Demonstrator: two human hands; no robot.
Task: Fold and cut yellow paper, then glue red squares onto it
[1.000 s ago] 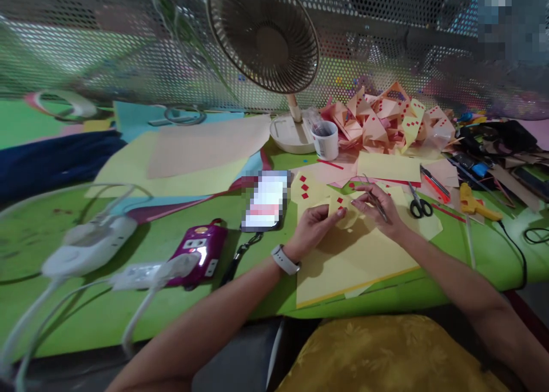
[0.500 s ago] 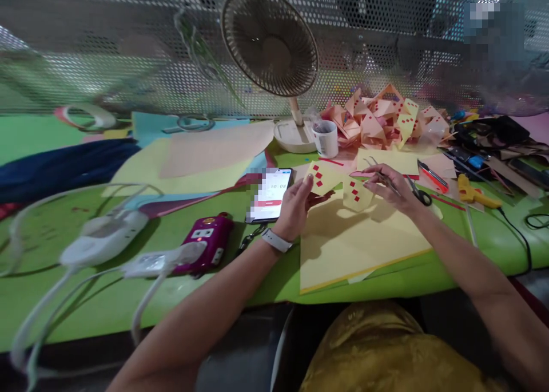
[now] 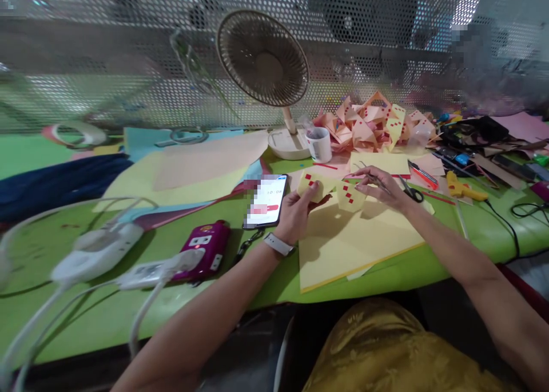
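Observation:
A folded yellow paper piece with red squares (image 3: 350, 202) is held up in front of me, its two panels joined by a fold. My left hand (image 3: 295, 213), wearing a pale wristband, closes on the left panel with the thumb over the red squares. At the right panel, my right hand (image 3: 388, 190) is closed around thin metal tweezers (image 3: 380, 182), whose tips point up and left. Whether its fingers also touch the paper I cannot tell. Below both hands lies a stack of yellow sheets (image 3: 355, 249).
A phone (image 3: 271, 200) lies beside my left wrist. Behind stand a fan (image 3: 266, 60), a white cup (image 3: 319, 145) and a heap of folded orange paper (image 3: 364, 126). Scissors (image 3: 412, 191), a red cutter (image 3: 424, 175) and a yellow glue gun (image 3: 461, 187) lie right; power adapters (image 3: 201, 249) left.
My left thumb has shifted onto the red squares of the left panel. The paper is tilted a little differently. The whole view has moved slightly; both hands keep their hold.

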